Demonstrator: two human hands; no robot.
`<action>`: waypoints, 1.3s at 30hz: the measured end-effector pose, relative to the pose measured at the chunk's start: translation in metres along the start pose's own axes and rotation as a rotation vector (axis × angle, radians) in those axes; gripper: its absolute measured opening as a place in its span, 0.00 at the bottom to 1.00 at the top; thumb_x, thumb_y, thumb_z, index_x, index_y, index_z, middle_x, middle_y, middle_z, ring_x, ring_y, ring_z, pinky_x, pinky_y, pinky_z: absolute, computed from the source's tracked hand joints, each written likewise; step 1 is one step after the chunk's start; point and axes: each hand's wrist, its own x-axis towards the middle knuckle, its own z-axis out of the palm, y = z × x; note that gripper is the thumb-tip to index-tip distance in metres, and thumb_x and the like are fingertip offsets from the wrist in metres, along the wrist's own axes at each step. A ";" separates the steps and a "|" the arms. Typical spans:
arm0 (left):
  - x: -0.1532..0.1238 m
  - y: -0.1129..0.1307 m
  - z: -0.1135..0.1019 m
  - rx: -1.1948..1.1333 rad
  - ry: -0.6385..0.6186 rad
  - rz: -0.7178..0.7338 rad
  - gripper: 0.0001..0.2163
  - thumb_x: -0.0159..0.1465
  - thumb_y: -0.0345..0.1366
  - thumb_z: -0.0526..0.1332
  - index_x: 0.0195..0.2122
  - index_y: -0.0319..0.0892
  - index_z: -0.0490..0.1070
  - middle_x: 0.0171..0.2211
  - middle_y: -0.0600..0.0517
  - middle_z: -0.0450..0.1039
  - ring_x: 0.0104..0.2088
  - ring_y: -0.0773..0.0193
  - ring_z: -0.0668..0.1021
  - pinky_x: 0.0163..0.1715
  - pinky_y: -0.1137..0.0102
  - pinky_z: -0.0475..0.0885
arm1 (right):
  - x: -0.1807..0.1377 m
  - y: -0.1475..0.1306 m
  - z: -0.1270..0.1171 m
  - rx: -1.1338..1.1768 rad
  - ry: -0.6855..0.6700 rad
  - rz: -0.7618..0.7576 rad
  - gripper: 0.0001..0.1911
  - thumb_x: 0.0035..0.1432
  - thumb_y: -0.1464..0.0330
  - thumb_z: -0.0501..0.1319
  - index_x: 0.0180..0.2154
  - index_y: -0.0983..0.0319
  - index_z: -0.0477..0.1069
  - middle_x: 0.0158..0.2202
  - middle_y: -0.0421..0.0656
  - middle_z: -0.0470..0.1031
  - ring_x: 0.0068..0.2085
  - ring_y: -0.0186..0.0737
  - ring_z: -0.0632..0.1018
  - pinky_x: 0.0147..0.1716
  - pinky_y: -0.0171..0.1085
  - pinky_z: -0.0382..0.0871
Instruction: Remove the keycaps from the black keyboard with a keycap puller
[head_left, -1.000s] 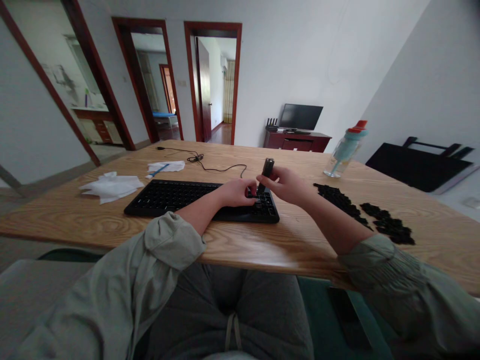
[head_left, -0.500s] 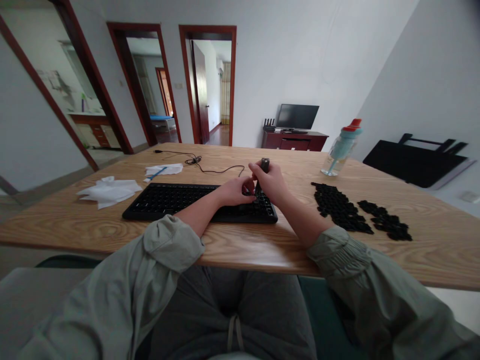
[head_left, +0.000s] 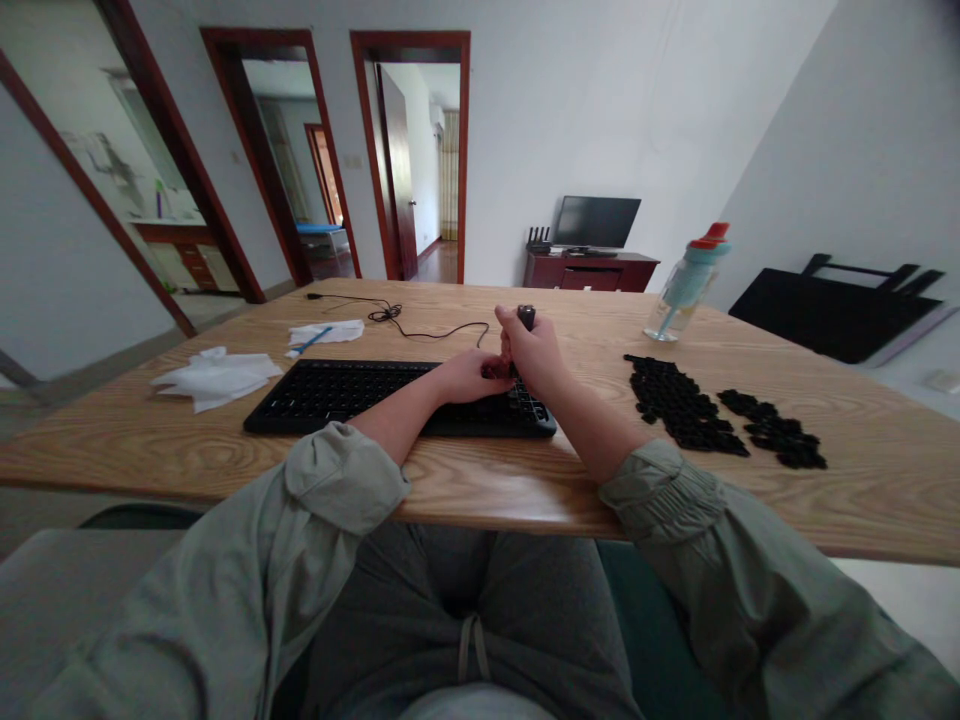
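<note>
A black keyboard [head_left: 352,395] lies on the wooden table [head_left: 487,480] in front of me. My right hand [head_left: 529,357] is closed round a dark upright tool [head_left: 527,317], whose top shows above my fingers, over the keyboard's right end. My left hand [head_left: 469,376] rests on the keys right beside it, fingers curled against the keyboard near the tool's lower end. What lies under the fingertips is hidden. Two patches of loose black keycaps [head_left: 679,400] lie on the table to the right.
White tissues [head_left: 214,375] and a paper with a blue pen [head_left: 324,333] lie at the left. The keyboard cable [head_left: 420,328] coils behind. A teal water bottle [head_left: 686,283] stands at the back right. Doorways and a television stand are beyond the table.
My right hand has drawn the tool more upright and closer over the keyboard's right end, wrapping further round it. My left hand stays on the keys. The view has shifted slightly.
</note>
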 end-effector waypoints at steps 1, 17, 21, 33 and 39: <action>0.001 -0.001 0.000 -0.009 0.007 0.001 0.11 0.61 0.40 0.62 0.37 0.38 0.78 0.33 0.50 0.79 0.35 0.61 0.78 0.41 0.65 0.72 | 0.000 0.002 0.000 -0.003 0.005 -0.007 0.30 0.54 0.41 0.61 0.21 0.57 0.57 0.18 0.36 0.58 0.20 0.32 0.62 0.19 0.35 0.57; 0.002 0.000 0.014 -0.211 0.052 -0.053 0.09 0.61 0.38 0.67 0.37 0.37 0.77 0.34 0.50 0.81 0.37 0.60 0.79 0.41 0.65 0.73 | 0.020 0.018 0.011 -0.086 0.080 -0.017 0.32 0.55 0.37 0.57 0.23 0.57 0.54 0.19 0.35 0.54 0.22 0.32 0.59 0.20 0.34 0.54; 0.003 -0.002 0.013 -0.218 0.043 -0.057 0.09 0.61 0.38 0.67 0.37 0.37 0.78 0.35 0.49 0.81 0.38 0.58 0.80 0.43 0.65 0.73 | 0.026 0.022 0.013 -0.093 0.076 0.012 0.31 0.55 0.38 0.57 0.24 0.57 0.55 0.19 0.35 0.55 0.22 0.32 0.59 0.20 0.33 0.53; 0.003 -0.003 0.012 -0.181 0.052 -0.071 0.13 0.61 0.43 0.66 0.37 0.36 0.79 0.34 0.49 0.81 0.38 0.57 0.79 0.42 0.64 0.71 | 0.030 0.019 0.016 -0.119 0.029 0.053 0.31 0.56 0.39 0.57 0.24 0.58 0.57 0.19 0.35 0.58 0.22 0.31 0.61 0.21 0.33 0.54; 0.001 -0.001 0.010 -0.168 0.072 -0.058 0.12 0.58 0.42 0.69 0.33 0.37 0.79 0.28 0.51 0.78 0.31 0.62 0.76 0.36 0.67 0.70 | 0.007 -0.005 0.013 -0.224 0.046 -0.107 0.31 0.57 0.41 0.58 0.21 0.59 0.55 0.19 0.36 0.54 0.23 0.31 0.59 0.23 0.34 0.52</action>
